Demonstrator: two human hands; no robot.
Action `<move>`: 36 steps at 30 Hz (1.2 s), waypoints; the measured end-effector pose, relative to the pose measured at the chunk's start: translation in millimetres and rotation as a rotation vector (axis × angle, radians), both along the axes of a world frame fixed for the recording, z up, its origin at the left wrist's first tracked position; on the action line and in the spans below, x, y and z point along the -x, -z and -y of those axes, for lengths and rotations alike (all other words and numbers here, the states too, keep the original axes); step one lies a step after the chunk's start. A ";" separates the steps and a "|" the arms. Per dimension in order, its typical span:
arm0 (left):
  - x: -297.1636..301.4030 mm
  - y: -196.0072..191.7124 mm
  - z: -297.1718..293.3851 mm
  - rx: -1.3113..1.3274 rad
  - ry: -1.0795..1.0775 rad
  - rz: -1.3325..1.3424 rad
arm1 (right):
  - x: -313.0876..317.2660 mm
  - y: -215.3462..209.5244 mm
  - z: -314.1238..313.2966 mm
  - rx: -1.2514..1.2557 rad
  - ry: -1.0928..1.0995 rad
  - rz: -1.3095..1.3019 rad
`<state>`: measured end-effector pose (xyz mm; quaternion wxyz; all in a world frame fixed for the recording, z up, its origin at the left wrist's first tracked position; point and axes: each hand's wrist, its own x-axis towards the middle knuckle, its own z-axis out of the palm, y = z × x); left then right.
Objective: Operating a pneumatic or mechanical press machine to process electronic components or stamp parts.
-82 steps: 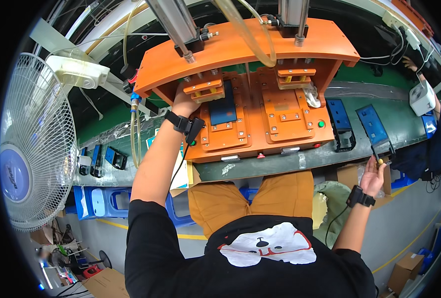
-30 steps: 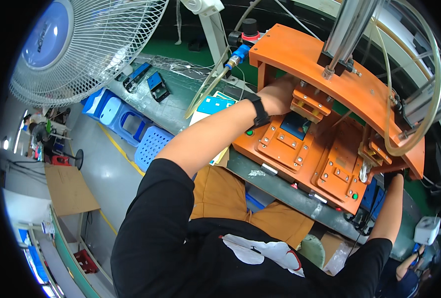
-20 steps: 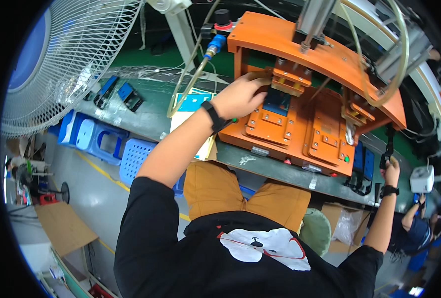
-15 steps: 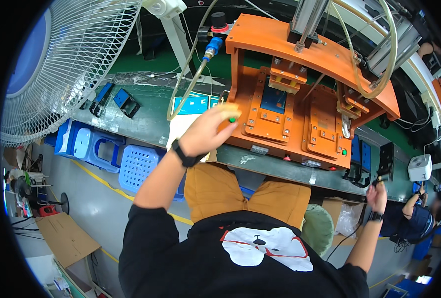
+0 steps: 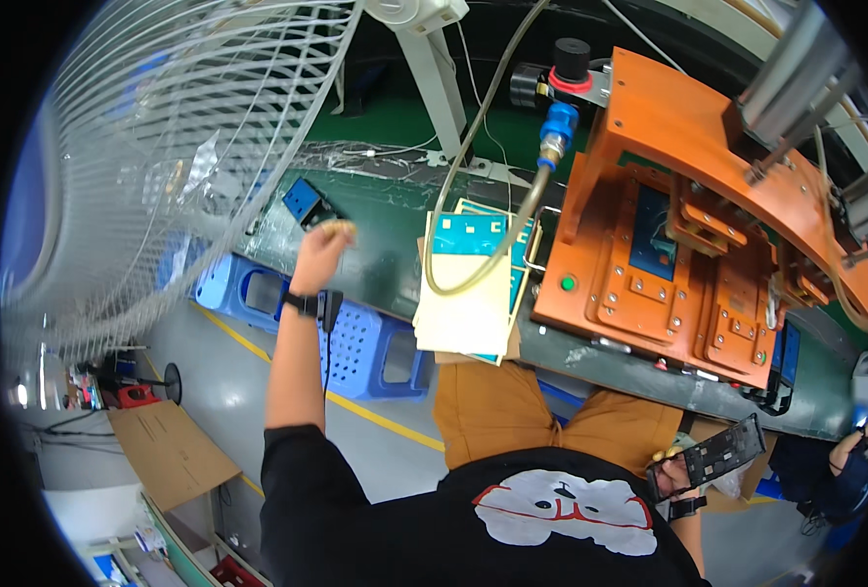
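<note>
My right hand (image 5: 672, 474) is closed on a flat black phone-like frame (image 5: 723, 456), tilted above my lap, with its recessed inner side showing. My left hand (image 5: 324, 252) is over the front part of the green bench at the left, its fingers curled together. Just beyond its fingertips lies a black part with a blue face (image 5: 305, 201); whether they touch it, or pinch something small, is hidden. Yellow coverings sit on some fingertips of both hands. An orange press (image 5: 590, 264) stands right of centre, with a blue-faced panel (image 5: 653, 235) in its left fixture.
Cream sheets with blue areas (image 5: 465, 303) are stacked on the bench (image 5: 375, 264), with a looping hose above. A white fan cage (image 5: 209, 117) overhangs the left end. Blue stools (image 5: 356, 357) stand beneath. Blue-faced parts (image 5: 788, 357) lie right of the press; another person (image 5: 825, 474) sits beyond.
My left hand has left the press's green button and swung left toward the blue-faced part. My right hand has drawn the black frame in toward my lap. The view has shifted left.
</note>
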<state>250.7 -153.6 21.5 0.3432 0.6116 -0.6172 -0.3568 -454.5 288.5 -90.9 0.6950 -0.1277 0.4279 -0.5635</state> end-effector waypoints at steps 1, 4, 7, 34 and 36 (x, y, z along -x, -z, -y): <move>-5.8 14.3 43.7 0.115 -0.048 0.011 | -1.7 -2.3 4.6 -0.054 0.016 -0.003; -19.6 45.1 181.8 0.102 -0.154 0.205 | -5.0 -8.8 15.7 -0.106 0.045 -0.060; -28.6 72.7 287.8 0.244 -0.080 0.531 | -6.6 -11.9 18.3 -0.323 0.025 -0.234; 28.4 31.4 183.3 0.208 -0.187 0.319 | -7.0 26.8 7.7 -0.431 -0.052 -0.227; 42.7 33.0 110.9 0.278 -0.208 0.287 | -1.0 41.7 1.7 -0.344 -0.052 -0.215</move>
